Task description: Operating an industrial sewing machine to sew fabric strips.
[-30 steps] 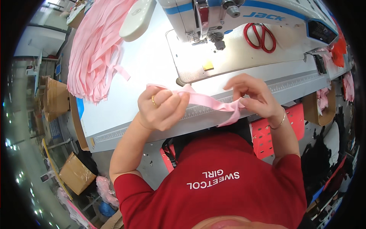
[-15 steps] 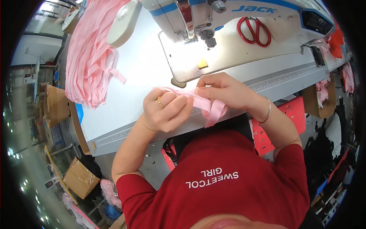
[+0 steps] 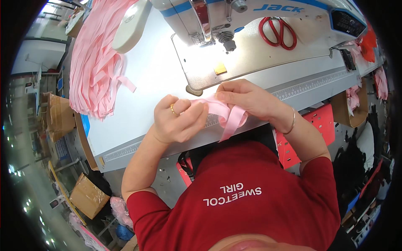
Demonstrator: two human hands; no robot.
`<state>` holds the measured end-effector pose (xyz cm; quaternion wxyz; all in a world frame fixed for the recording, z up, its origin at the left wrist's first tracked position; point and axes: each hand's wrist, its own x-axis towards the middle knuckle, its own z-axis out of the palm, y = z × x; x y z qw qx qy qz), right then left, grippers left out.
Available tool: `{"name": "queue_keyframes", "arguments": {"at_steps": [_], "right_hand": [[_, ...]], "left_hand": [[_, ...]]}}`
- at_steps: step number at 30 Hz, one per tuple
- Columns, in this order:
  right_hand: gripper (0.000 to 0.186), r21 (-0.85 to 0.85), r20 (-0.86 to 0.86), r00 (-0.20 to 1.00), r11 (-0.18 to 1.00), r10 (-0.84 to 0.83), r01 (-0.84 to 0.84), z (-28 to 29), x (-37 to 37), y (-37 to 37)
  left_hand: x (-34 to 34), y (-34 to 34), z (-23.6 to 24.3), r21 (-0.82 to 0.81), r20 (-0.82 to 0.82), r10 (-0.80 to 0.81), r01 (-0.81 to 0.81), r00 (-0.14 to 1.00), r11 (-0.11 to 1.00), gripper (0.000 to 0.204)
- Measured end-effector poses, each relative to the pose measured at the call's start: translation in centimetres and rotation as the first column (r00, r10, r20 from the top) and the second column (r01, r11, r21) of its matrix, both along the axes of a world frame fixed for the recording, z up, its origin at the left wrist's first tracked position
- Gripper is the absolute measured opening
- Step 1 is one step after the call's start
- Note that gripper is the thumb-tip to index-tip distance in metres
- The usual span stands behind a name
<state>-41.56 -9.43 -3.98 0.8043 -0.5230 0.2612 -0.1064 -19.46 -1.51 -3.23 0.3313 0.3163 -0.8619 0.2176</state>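
Observation:
A pink fabric strip (image 3: 233, 119) is stretched between my two hands above the front edge of the sewing table (image 3: 138, 100). My left hand (image 3: 178, 119), with a gold ring, is closed on the strip's left part. The thumb and fingers of my right hand (image 3: 247, 98) pinch it farther right. Below the right fingers the strip loops over, and a loose tail hangs past the table edge. Just beyond my hands stands the sewing machine (image 3: 201, 21), its lamp lighting the metal bed plate (image 3: 259, 50).
Many pink strips (image 3: 94, 67) lie piled at the left, beside a pale rounded machine part (image 3: 132, 27). Red-handled scissors (image 3: 278, 35) rest on the bed plate, near a small yellow piece (image 3: 220, 68). A ruler (image 3: 312, 85) runs along the front edge. Cardboard boxes (image 3: 89, 195) stand at left.
My left hand has turned slightly and its fingers have shifted on the strip. The strip's loop and hanging tail have moved a little leftward. My right hand stays nearly in place.

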Motion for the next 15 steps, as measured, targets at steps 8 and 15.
{"name": "queue_keyframes", "arguments": {"at_steps": [8,15], "right_hand": [[0.031,0.071,-0.008,1.0,0.997,-0.013,0.013,-0.5,0.3,0.4],[0.033,0.05,-0.101,0.994,0.997,-0.05,0.055,2.4,-1.8,0.3]], "left_hand": [[-1.1,-0.8,0.6,0.145,-0.074,0.017,-0.006,0.997,0.989,0.025],[-0.8,-0.7,2.0,0.387,-0.092,0.163,-0.116,0.982,0.915,0.019]]}}
